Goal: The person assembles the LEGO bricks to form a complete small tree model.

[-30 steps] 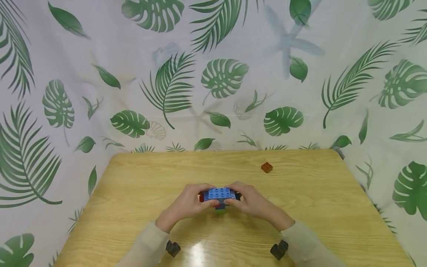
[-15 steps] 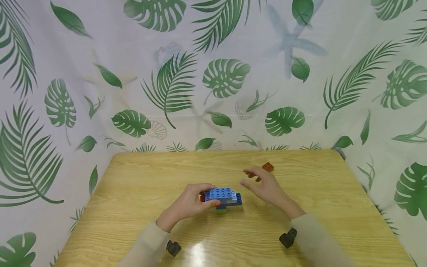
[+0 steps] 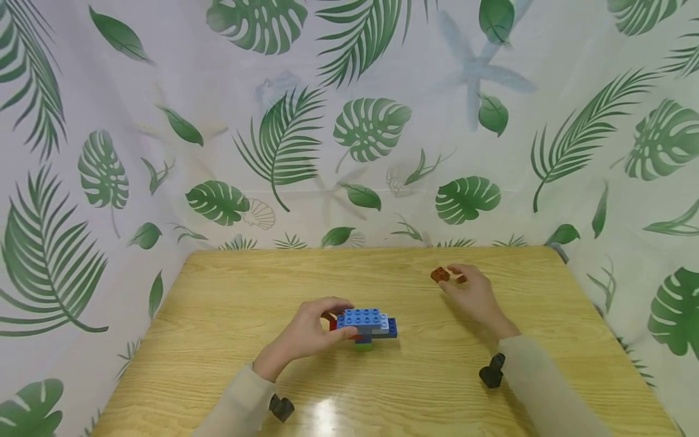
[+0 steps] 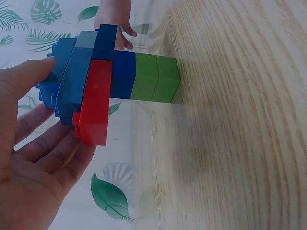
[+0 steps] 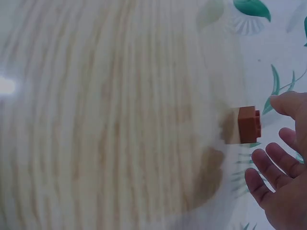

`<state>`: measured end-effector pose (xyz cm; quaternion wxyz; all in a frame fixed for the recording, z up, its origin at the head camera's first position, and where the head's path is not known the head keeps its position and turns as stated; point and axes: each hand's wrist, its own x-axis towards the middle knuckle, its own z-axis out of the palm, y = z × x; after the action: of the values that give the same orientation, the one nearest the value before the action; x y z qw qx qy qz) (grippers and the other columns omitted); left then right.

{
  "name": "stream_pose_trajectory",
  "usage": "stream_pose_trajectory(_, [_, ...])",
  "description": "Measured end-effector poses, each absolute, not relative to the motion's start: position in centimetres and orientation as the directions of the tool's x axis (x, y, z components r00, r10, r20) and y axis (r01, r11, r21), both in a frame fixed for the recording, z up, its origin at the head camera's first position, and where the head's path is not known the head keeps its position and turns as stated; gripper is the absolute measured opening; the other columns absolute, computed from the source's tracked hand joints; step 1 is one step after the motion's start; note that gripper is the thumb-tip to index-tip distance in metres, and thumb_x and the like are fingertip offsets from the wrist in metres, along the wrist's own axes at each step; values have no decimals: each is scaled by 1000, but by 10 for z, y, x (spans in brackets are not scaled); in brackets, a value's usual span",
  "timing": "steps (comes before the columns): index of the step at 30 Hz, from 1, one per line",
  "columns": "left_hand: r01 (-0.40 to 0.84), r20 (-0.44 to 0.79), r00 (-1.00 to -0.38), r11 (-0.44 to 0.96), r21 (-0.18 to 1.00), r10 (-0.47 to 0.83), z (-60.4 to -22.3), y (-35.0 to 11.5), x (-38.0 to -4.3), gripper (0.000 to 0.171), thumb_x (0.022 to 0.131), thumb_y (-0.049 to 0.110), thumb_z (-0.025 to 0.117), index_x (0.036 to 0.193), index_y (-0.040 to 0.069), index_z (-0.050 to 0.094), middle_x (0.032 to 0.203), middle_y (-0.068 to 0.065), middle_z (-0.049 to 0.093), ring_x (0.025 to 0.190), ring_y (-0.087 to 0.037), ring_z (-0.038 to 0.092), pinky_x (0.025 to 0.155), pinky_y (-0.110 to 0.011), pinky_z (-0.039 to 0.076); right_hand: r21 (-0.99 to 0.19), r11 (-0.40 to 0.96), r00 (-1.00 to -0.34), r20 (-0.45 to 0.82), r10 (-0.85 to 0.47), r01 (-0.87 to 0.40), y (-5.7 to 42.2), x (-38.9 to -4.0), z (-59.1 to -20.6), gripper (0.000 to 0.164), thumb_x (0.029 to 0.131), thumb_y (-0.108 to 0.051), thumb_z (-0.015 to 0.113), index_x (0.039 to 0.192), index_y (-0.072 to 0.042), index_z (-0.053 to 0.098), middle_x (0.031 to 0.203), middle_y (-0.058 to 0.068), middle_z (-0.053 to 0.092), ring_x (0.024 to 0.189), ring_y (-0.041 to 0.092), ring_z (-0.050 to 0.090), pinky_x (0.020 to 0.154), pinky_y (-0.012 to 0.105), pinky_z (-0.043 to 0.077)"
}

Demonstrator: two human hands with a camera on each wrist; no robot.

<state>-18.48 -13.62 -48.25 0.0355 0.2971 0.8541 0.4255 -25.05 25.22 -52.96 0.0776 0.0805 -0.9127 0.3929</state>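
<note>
My left hand holds a build of toy building bricks by its left end, thumb at the near side and fingers at the far side. Light and dark blue bricks form its wide top. In the left wrist view, a red brick sits under the blue layers, and two green bricks make the foot standing on the table. At the back right, my right hand reaches beside a small reddish-brown brick, thumb and fingers spread. The right wrist view shows a gap between this brick and the fingers.
The wooden table has its far edge close behind the brown brick. A white cloth with green leaves hangs behind and along both sides. A small black device sits at each wrist.
My right hand has let go of the build's right end and moved right and away to the brown brick. The left hand has kept its hold on the build.
</note>
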Motion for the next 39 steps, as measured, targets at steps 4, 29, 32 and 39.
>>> stream_pose_trajectory(4, [473,196,-824,456,754,531,-484,-137,-185,40,94,27,81,128,8,71,124,-6,75,108,-22,71,88,-37,61,-719,676,-986,147,-75,-159,257,-254,-536,55,103,-26,68,146,6,54,141,32,56,118,46,60,98,60,53])
stream_pose_trajectory(29, [442,158,-828,454,773,538,-482,-138,-187,41,95,30,81,130,11,71,123,-5,76,109,-21,72,91,-38,61,-704,698,-988,149,-34,-131,243,-269,-540,44,98,-21,71,131,7,65,117,25,68,91,27,63,74,31,51])
stream_pose_trajectory(32, [442,155,-827,454,774,541,-483,-138,-187,42,95,30,80,131,10,71,124,-5,76,109,-21,72,91,-39,60,-713,683,-986,152,-70,-158,237,-265,-532,42,97,-20,72,130,5,66,117,23,68,92,27,62,76,33,51])
stream_pose_trajectory(39, [455,163,-822,457,764,546,-483,-138,-189,43,96,30,80,132,10,70,123,-6,76,108,-21,72,90,-38,61,-702,680,-978,157,-140,-210,219,-255,-510,41,96,-17,73,130,4,66,121,21,68,102,31,64,83,40,53])
